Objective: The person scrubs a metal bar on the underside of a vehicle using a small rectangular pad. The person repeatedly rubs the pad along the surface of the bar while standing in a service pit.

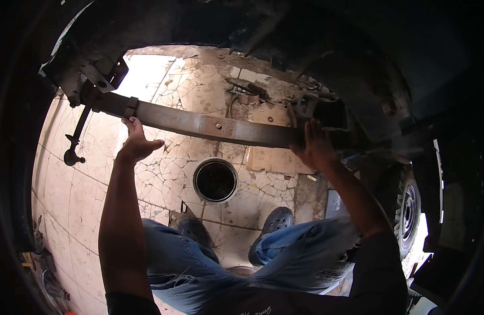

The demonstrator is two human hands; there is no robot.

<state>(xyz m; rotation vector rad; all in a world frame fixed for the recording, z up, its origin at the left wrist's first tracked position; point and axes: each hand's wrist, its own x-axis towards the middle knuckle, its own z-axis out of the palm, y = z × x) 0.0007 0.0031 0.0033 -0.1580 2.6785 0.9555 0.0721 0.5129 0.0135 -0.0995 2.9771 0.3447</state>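
A curved steel leaf spring [179,118] stretches across in front of me beneath the dark vehicle body. A small bolt head [218,126] shows near its middle, with a rusty patch beside it. My left hand [137,143] is open, thumb spread, its fingertips at the spring's lower edge just below a metal clip [131,106]. Farther right, my right hand [316,147] lies against the spring with fingers stretched out, holding nothing. The spring's right end runs into shadow. A dark link rod [80,123] with a ball-shaped end hangs at the left.
A round, dark-mouthed can [215,180] stands on the cracked tile floor [84,199] between my feet and the spring. Cardboard [273,159] and debris lie beyond. A wheel [408,212] is at the right; assorted tools and cables [48,278] lie at the lower left.
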